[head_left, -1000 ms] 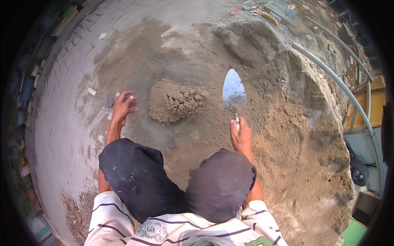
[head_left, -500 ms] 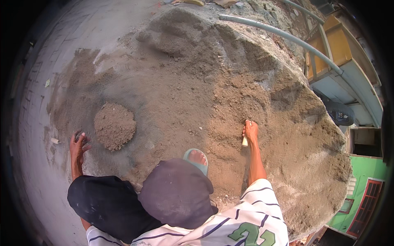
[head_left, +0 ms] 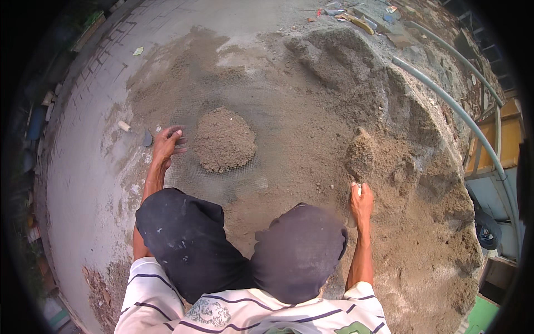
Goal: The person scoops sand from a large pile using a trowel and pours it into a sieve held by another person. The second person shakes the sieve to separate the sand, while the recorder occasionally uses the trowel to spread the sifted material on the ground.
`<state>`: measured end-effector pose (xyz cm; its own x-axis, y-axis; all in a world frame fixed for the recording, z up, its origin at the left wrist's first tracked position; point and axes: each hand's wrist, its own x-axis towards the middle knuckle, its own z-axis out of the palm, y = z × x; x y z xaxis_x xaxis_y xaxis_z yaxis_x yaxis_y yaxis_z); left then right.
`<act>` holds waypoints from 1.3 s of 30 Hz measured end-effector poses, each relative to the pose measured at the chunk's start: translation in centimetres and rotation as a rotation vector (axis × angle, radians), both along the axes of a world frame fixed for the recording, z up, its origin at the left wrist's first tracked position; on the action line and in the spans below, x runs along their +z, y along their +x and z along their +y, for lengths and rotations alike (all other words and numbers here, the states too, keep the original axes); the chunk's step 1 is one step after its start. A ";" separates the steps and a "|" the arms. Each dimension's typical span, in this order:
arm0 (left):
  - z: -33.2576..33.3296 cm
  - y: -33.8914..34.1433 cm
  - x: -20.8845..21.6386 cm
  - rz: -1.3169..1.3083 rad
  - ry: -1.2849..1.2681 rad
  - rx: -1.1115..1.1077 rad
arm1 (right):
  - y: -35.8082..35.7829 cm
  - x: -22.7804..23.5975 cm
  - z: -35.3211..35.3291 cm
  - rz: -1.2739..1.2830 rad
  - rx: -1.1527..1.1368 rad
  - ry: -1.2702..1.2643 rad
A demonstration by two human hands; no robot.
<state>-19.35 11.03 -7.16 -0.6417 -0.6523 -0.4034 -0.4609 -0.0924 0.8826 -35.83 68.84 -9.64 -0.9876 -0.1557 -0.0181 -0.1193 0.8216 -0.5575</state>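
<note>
My right hand (head_left: pixel 362 201) is closed round the pale handle of a trowel (head_left: pixel 359 191), whose blade is hidden under a mound of damp brown sand (head_left: pixel 361 153). To the left, a round heap of sand (head_left: pixel 225 140) rests on a fine wire mesh (head_left: pixel 186 173). Beside that mesh, at its left edge, my left hand (head_left: pixel 167 146) is held with fingers apart and nothing in them. A tool with a pale handle (head_left: pixel 124 126) and a grey blade (head_left: pixel 147 138) lies on the ground just past that hand.
A large sand pile (head_left: pixel 428 234) rises along my right. Grey pipes (head_left: pixel 453 106) cross its far right side, near a yellow-brown panel (head_left: pixel 506 139) and a dark tyre (head_left: pixel 488 229). Scattered litter (head_left: pixel 356 22) lies at the far end. Grey paving (head_left: pixel 83 183) stretches out on the left.
The view has shifted, so the mesh and pile appear farther right. Sand now sits heaped in front of my right hand, on the trowel. My left hand stays open by the mesh.
</note>
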 end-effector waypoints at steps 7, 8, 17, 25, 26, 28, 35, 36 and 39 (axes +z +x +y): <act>0.5 0.7 -0.2 0.017 -0.028 0.029 | 4.6 2.7 -18.3 0.018 0.388 -0.148; 0.0 1.2 0.4 0.015 -0.043 0.041 | 5.0 2.6 -19.3 -0.063 0.351 -0.221; -0.2 0.9 -2.1 -0.015 -0.056 0.065 | -1.1 -3.9 3.2 -0.780 -0.275 -0.595; 1.6 -0.3 -2.5 -0.019 -0.028 0.029 | -9.6 -7.6 11.3 -0.225 -0.346 -0.245; 1.1 0.1 -2.5 -0.022 -0.038 0.025 | -8.9 -7.6 9.7 -0.223 -0.371 -0.270; 0.8 0.1 -2.1 -0.025 -0.046 0.030 | -8.1 -7.0 7.0 -0.105 -0.255 -0.182; 0.1 0.9 -1.6 -0.047 -0.021 -0.015 | 0.1 3.6 -10.7 -0.085 0.264 -0.237; 0.3 0.6 -2.1 -0.041 -0.018 -0.026 | 1.2 3.9 -12.5 -0.094 0.298 -0.250; 0.4 0.3 -2.4 -0.014 -0.003 0.010 | 3.2 1.5 -13.3 -0.155 0.257 -0.365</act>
<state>-19.05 11.43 -9.54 -0.6298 -0.6596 -0.4103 -0.4721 -0.0944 0.8765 -32.60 55.56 -8.11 -0.9060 -0.4188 -0.0613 -0.1857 0.5234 -0.8316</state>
